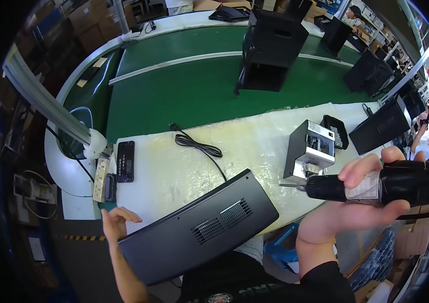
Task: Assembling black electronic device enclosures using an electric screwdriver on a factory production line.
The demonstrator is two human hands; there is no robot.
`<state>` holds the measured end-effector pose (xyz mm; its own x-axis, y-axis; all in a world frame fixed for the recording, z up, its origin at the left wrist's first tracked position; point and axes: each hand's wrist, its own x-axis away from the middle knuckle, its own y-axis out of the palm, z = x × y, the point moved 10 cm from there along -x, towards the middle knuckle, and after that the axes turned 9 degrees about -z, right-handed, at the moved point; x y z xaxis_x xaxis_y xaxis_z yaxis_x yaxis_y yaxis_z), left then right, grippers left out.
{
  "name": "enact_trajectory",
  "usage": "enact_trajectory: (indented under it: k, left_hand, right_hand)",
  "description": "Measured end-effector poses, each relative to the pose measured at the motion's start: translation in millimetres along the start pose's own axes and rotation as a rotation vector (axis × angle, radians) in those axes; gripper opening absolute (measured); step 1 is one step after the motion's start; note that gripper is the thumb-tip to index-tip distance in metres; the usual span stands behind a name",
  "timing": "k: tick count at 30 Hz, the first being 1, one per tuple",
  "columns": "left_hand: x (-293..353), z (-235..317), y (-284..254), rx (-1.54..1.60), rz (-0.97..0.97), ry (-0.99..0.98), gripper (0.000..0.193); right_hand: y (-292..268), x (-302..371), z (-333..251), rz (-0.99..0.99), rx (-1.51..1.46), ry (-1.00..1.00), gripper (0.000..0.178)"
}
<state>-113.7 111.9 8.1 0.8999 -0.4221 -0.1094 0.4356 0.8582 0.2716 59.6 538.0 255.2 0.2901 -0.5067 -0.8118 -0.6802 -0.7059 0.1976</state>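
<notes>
In my right hand (pixel 366 189) is a black electric screwdriver (pixel 323 188), its thin bit pointing left above the white-covered table. A long dark grey metal case (pixel 174 247) with two slotted vents lies tilted in front of me, partly over the table's near edge. Beside its left end is my left hand (pixel 118 222), fingers loosely bent and apart, the wrist against the case's edge. From behind the case a black power cord (pixel 199 147) runs up to a coiled bundle and plug. Right of the cord stands a silver screw feeder (pixel 310 151), close under the screwdriver.
A black tray of screws (pixel 335 132) sits behind the feeder. At the left are a black remote-like device (pixel 125 161) and a power strip (pixel 101 181). Across the green conveyor (pixel 184 96) stand black cabinets (pixel 275 45). Another black cabinet (pixel 381 124) is at the right.
</notes>
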Motion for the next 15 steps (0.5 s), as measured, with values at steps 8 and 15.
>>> enact_trajectory:
  k: [8,15]
  left_hand:
    - [-22,52,133,-0.96,-0.729,-0.119,0.071]
    - [-17,33,145,-1.049,-0.859,-0.21,0.084]
  right_hand:
    - [77,5,23,-0.248,-0.046,0.082,0.081]
    - [101,20,46,-0.421,-0.033,0.125,0.086]
